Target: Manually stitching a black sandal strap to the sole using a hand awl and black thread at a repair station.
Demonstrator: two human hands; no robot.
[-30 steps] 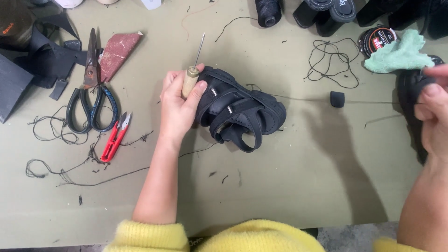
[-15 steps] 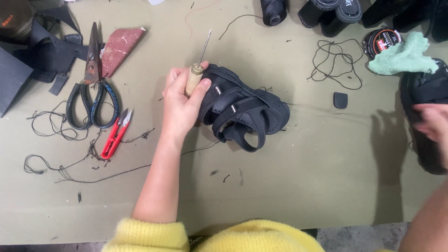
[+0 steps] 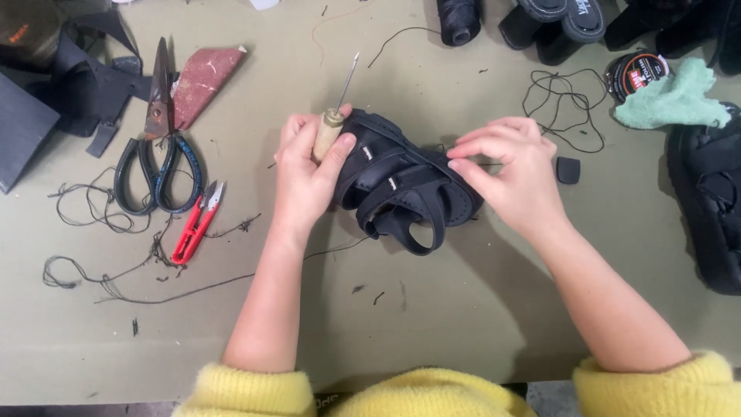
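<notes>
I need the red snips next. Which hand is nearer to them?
Left. The left hand, holding an awl, is just right of the snips; the right hand is farther right, beyond the sandal.

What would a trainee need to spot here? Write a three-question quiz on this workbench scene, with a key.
1. Which hand grips the wooden-handled awl?
2. True or false: the right hand touches the black sandal.
3. The red thread snips lie nearest: A) large scissors B) green cloth C) thread spool.

Key: 1. The left hand. 2. True, at its toe end. 3. A.
</notes>
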